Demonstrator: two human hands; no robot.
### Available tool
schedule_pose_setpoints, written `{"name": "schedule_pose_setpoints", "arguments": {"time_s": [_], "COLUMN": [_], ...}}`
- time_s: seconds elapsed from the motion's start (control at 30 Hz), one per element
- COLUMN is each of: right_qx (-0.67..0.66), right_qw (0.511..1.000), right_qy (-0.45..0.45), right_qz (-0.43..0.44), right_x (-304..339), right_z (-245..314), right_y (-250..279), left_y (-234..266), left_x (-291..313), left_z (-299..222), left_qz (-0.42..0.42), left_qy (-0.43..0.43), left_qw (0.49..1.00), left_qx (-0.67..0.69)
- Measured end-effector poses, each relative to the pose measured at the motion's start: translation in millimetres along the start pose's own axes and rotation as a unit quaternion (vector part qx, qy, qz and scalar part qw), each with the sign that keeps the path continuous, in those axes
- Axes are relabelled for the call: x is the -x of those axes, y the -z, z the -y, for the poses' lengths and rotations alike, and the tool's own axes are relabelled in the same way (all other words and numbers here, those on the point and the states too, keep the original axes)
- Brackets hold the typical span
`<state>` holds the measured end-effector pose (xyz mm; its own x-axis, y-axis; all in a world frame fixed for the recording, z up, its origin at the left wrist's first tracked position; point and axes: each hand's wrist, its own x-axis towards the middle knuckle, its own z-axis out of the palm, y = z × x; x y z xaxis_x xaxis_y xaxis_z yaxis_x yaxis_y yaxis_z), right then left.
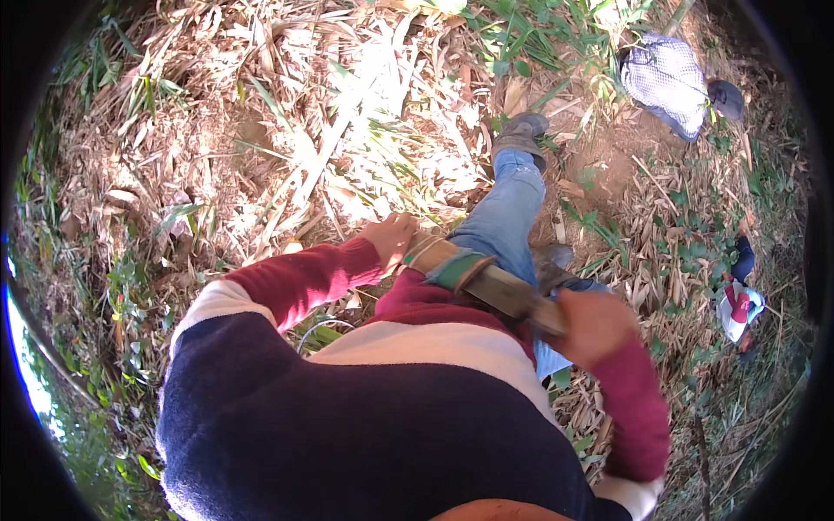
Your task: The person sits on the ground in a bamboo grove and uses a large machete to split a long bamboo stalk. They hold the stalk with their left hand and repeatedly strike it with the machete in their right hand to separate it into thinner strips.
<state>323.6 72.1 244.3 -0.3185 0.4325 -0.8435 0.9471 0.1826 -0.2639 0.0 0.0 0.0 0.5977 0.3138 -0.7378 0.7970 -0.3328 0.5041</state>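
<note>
At my waist hangs a flat wooden sheath (432, 253) with a green-blue band (460, 268) wrapped round it. A broad, dull grey-brown blade (499, 291), seemingly a machete, shows beyond the band. My right hand (598, 326), a little blurred, is closed round the handle (549, 316). My left hand (391, 239) is at the opposite end of the sheath, its fingers bent against the wood. How far the blade sits inside the sheath I cannot tell.
Dry leaves and stalks (287, 130) cover the ground, with green plants (521, 39) among them. My jeans-clad leg (499, 217) and dark shoe (523, 135) reach forward. A person in a checked shirt (665, 82) is at the far right, another person (738, 308) farther right.
</note>
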Motion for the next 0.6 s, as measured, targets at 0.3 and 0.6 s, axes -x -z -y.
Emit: {"name": "schedule_pose_setpoints", "arguments": {"time_s": [0.3,0.6], "right_qx": [-0.048,-0.630], "right_qw": [0.919,0.546], "right_qy": [-0.221,-0.253], "right_qz": [-0.323,-0.491], "right_x": [63.3,-273.1], "right_z": [-204.6,-292.1], "right_y": [-107.7,-411.4], "left_y": [4.9,-56.5], "left_x": [127.6,78.9], "left_z": [171.2,487.8], "left_qz": [0.127,-0.241], "left_qy": [-0.003,0.495], "left_qw": [0.992,0.835], "left_qx": [0.006,0.005]}}
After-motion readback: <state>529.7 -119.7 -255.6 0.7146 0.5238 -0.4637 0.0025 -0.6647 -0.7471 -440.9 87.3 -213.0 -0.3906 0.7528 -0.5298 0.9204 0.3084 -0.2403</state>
